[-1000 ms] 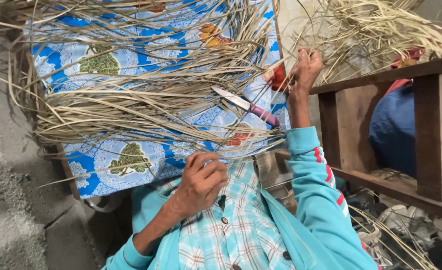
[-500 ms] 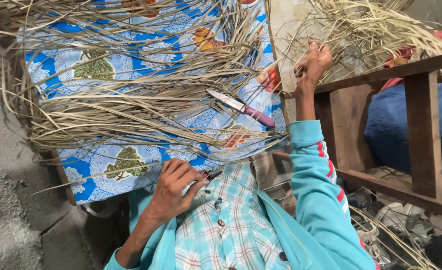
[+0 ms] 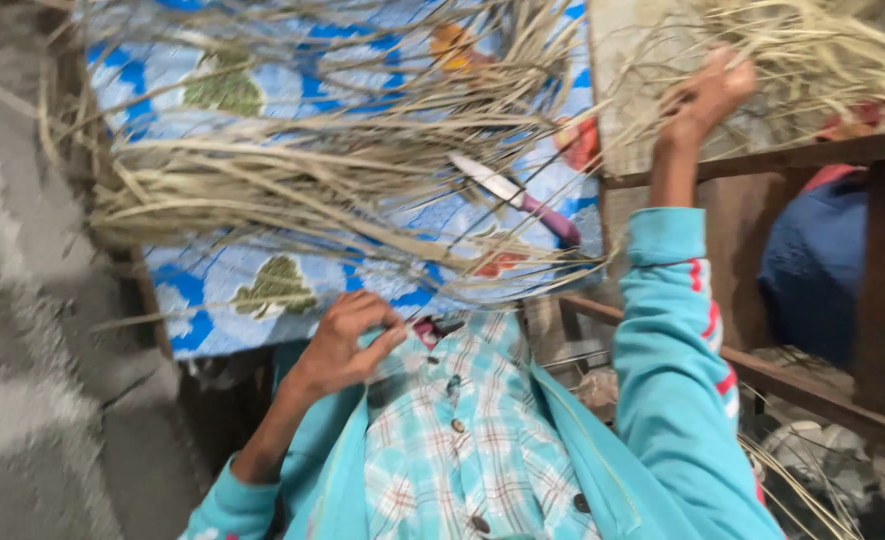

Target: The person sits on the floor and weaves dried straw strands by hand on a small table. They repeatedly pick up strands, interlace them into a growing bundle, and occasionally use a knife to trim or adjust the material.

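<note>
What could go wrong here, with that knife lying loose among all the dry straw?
The knife lies bare-bladed on the patterned cloth, partly covered by dry strips, so a hand groping there might get cut. The right hand is raised into the tangled bundle; pulling could drag strands and shift the knife. The left hand rests at the checked shirt, away from the blade.

A heap of dried straw strips is spread across a patterned cloth, with a knife laid on the strips toward the right. A wooden frame stands to the right of the cloth, and a second bundle of straw is piled behind it.
</note>
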